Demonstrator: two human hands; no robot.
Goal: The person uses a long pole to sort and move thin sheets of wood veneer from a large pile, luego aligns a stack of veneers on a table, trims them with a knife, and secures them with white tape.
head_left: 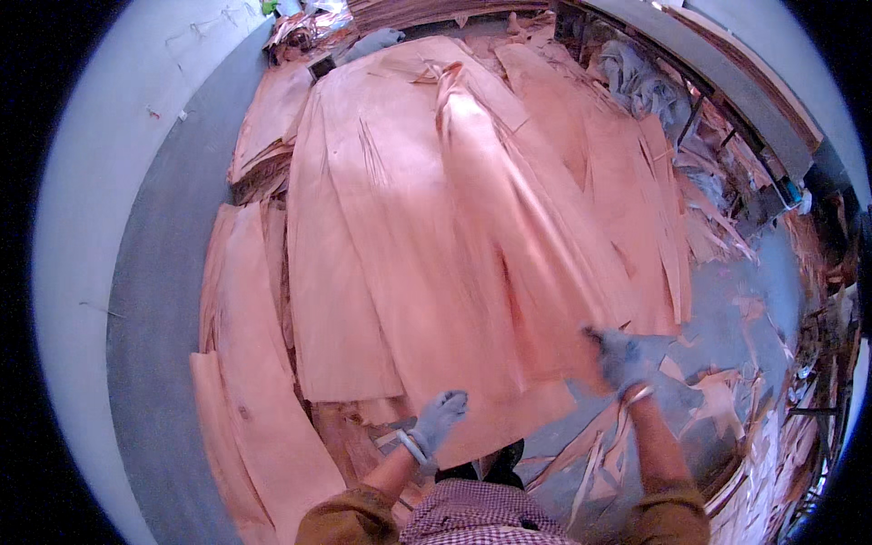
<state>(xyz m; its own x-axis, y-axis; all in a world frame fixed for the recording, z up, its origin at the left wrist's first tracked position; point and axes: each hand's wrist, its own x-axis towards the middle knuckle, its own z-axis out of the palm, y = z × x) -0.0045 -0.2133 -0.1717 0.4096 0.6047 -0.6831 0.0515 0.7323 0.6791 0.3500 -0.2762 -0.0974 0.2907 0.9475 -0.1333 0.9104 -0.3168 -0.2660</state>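
Observation:
Large thin pinkish-tan wood veneer sheets lie in layers across the floor before me. One long veneer sheet point(472, 309) is raised in a lengthwise ripple, and its near part is smeared by motion. My left hand point(440, 420), in a grey glove, is closed at this sheet's near edge, fingers curled in. On the right, my gloved right hand point(622, 356) is closed on the sheet's near right corner; its dark fingertips are slightly blurred. Another veneer sheet point(341, 309) lies flat to the left of the rippled one.
Narrower veneer strips point(263, 363) lie along the left, beside a white and grey wall point(182, 227). Torn veneer scraps point(718, 400) litter the floor at right. A long bench point(754, 100) stands at the far right, with crumpled plastic sheeting point(645, 82) beside it.

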